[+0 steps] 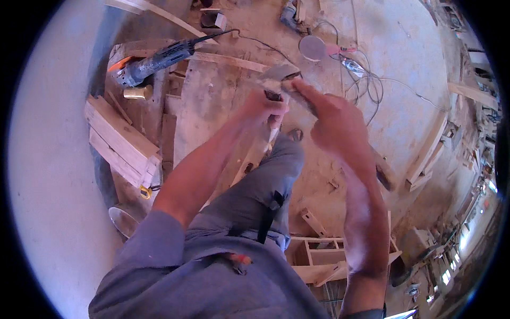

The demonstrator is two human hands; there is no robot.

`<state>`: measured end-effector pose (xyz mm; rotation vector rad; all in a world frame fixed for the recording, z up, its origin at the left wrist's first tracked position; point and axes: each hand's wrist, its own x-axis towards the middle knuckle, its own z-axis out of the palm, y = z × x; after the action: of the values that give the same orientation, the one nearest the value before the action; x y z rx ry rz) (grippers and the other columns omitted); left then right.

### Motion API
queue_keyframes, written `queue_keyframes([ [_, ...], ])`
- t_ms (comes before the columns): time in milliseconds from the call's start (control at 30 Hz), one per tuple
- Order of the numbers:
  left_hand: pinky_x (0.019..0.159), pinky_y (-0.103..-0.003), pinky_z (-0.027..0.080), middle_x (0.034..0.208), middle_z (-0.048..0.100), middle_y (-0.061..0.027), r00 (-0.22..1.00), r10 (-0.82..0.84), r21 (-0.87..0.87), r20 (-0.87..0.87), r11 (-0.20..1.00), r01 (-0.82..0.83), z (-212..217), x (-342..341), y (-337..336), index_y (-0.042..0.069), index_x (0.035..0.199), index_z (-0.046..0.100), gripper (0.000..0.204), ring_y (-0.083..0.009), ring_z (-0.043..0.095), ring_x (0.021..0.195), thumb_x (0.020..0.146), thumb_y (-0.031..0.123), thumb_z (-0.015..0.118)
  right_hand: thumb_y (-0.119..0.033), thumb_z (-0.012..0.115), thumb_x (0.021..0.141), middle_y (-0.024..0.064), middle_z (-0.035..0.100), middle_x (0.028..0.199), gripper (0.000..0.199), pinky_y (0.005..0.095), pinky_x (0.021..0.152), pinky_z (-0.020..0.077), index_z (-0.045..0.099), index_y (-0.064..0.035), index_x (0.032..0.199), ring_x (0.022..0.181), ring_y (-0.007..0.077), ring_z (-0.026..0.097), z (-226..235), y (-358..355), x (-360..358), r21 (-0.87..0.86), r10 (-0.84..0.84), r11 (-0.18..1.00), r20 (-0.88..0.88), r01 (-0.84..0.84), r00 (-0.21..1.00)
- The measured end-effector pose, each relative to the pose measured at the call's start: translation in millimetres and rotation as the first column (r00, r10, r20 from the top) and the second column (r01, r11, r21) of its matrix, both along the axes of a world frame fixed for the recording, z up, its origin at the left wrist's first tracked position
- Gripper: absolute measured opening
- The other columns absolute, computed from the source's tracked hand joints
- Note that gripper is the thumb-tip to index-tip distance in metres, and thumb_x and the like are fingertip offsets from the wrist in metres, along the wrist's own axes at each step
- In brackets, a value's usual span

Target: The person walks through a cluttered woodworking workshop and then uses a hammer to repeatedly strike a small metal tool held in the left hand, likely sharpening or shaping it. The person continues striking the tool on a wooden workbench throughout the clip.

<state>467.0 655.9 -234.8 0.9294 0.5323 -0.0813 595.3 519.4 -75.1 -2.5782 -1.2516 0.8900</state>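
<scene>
My left hand is closed around the lower end of a grey, dusty, blade-like piece that sticks up past my fingers. My right hand is beside it with the index finger stretched out, its tip touching the upper part of that piece. Both hands are raised over a wide wooden board lying on the workbench. My raised knee in grey trousers is just below the hands. What the piece is exactly, I cannot tell.
A blue angle grinder with its cable lies at the bench's back left, a small brass cylinder beside it. Stacked wooden slats sit at the left edge. Cables and a round disc lie on the dusty floor. Wooden frames stand lower right.
</scene>
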Motion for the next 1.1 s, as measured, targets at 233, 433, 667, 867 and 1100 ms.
queue_keyframes([
  [233,0.044,-0.030,0.045,0.060,0.059,-0.0044,0.999,0.029,0.066,-0.015,0.997,-0.028,13,-5,-3,0.004,0.079,0.060,0.014,-0.0140,0.058,0.048,0.079,0.006,0.074,0.006,0.052,0.076,0.0190,0.071,0.104,0.084,0.0470,0.087,0.0542,0.052,-0.0333,0.150,0.101,0.0395,0.068,-5,-5,-7,0.001,-0.067,0.998,0.068,0.067,0.995],
  [433,0.043,-0.030,0.044,0.060,0.059,-0.0039,0.998,0.008,0.061,-0.058,0.998,-0.004,12,-5,-3,0.004,0.081,0.060,0.012,-0.0135,0.057,0.047,0.079,0.003,0.072,0.001,0.056,0.081,0.0199,0.070,0.096,0.070,0.0505,0.082,0.0548,0.055,-0.0234,0.146,0.095,0.0386,0.070,-2,-3,-3,0.182,-0.096,0.979,0.019,0.091,0.995],
  [667,0.043,-0.031,0.042,0.060,0.058,-0.0051,1.000,-0.023,0.049,0.000,0.999,0.023,-8,-8,-4,0.004,0.080,0.058,0.013,-0.0133,0.054,0.047,0.078,0.005,0.071,0.006,0.053,0.075,0.0212,0.070,0.104,0.081,0.0495,0.087,0.0535,0.052,-0.0274,0.149,0.101,0.0413,0.067,-3,0,-6,0.014,0.013,1.000,-0.054,-0.012,0.998],
  [867,0.042,-0.032,0.041,0.057,0.057,-0.0061,0.996,0.009,-0.013,-0.089,1.000,-0.010,8,1,-5,0.002,0.077,0.060,0.010,-0.0162,0.054,0.043,0.078,0.001,0.070,-0.002,0.058,0.082,0.0202,0.072,0.100,0.063,0.0505,0.079,0.0554,0.059,-0.0201,0.142,0.097,0.0402,0.069,-8,-1,-1,0.149,-0.088,0.985,-0.021,0.091,0.996],
  [1100,0.049,-0.032,0.045,0.065,0.059,-0.0053,0.997,0.045,-0.054,-0.055,0.997,-0.048,7,-23,4,0.005,0.079,0.059,0.012,-0.0162,0.057,0.052,0.079,0.003,0.071,0.004,0.060,0.073,0.0249,0.070,0.109,0.081,0.0479,0.086,0.0532,0.053,-0.0237,0.149,0.103,0.0438,0.066,-2,-6,-11,0.058,-0.082,0.994,-0.216,0.097,0.973],
])
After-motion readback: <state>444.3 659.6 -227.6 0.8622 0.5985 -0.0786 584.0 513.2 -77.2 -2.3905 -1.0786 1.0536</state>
